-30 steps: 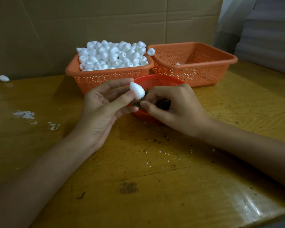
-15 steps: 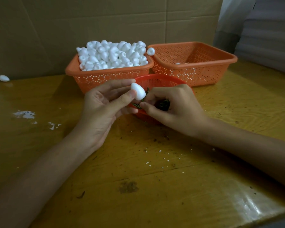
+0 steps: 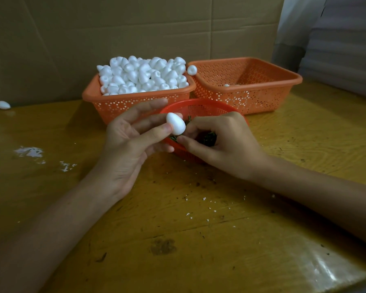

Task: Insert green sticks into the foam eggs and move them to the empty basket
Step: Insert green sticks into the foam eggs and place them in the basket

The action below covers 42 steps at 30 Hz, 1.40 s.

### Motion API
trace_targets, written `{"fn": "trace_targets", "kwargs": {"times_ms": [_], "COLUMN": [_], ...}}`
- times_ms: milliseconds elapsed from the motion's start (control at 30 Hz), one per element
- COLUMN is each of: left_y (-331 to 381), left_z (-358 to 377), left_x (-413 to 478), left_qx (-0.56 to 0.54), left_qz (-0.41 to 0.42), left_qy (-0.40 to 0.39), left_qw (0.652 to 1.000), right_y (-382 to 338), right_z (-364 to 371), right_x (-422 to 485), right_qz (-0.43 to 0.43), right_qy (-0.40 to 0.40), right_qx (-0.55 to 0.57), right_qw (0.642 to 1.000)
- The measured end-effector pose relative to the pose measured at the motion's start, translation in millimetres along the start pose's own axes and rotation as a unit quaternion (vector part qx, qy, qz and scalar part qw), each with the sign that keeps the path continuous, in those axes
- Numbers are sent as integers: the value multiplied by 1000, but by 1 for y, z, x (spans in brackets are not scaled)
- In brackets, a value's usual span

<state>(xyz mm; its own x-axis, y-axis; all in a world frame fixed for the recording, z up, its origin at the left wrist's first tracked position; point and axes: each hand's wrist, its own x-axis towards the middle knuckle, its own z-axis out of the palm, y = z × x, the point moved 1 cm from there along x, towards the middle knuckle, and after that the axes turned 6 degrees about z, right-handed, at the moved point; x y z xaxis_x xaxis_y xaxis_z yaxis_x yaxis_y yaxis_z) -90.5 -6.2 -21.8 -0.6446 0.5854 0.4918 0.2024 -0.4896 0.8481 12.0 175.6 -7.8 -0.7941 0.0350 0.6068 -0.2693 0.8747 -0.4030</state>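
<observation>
My left hand (image 3: 129, 144) pinches a white foam egg (image 3: 175, 123) between thumb and fingertips, just over the near rim of a small round red basket (image 3: 201, 106). That basket holds dark green sticks (image 3: 207, 138). My right hand (image 3: 222, 142) is curled beside the egg's lower end, its thumb and forefinger pinching a green stick that is mostly hidden under the egg. Behind on the left stands an orange basket (image 3: 106, 100) heaped with foam eggs (image 3: 142, 75). At its right is a second orange basket (image 3: 283, 81), nearly empty, with one or two eggs on its floor.
A foam egg (image 3: 191, 70) sits on the rim between the two orange baskets. Another stray egg (image 3: 3, 105) lies at the far left of the yellow wooden table (image 3: 199, 229). White foam crumbs dot the tabletop. Cardboard sheets stand behind the baskets.
The egg and both hands have shifted slightly upward; my right hand's fingers have closed in tighter against the egg's lower end.
</observation>
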Motion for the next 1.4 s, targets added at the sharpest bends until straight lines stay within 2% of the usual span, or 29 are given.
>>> {"fn": "trace_targets", "kwargs": {"times_ms": [400,633,833,1033,1400], "left_y": [-8,-5,-3,-3,-2], "left_z": [-9,-1,3,1,2], "left_x": [3,1,0,0,-1], "left_qx": [93,39,70,50,50], "left_qz": [17,31,33,19,17], "left_qy": [-21,20,55,51,26], "left_qw": [995,999,996,997,998], "right_y": [-1,0,-1,0,-1], "right_z": [0,0,0,-2,-4], "right_x": [0,1,1,3,4], "right_qz": [-4,-2,14,43,42], "right_qy": [-4,-17,-15,-23,-44], "right_qx": [-5,-8,6,33,19], "right_qw": [1000,1000,1000,998,998]}}
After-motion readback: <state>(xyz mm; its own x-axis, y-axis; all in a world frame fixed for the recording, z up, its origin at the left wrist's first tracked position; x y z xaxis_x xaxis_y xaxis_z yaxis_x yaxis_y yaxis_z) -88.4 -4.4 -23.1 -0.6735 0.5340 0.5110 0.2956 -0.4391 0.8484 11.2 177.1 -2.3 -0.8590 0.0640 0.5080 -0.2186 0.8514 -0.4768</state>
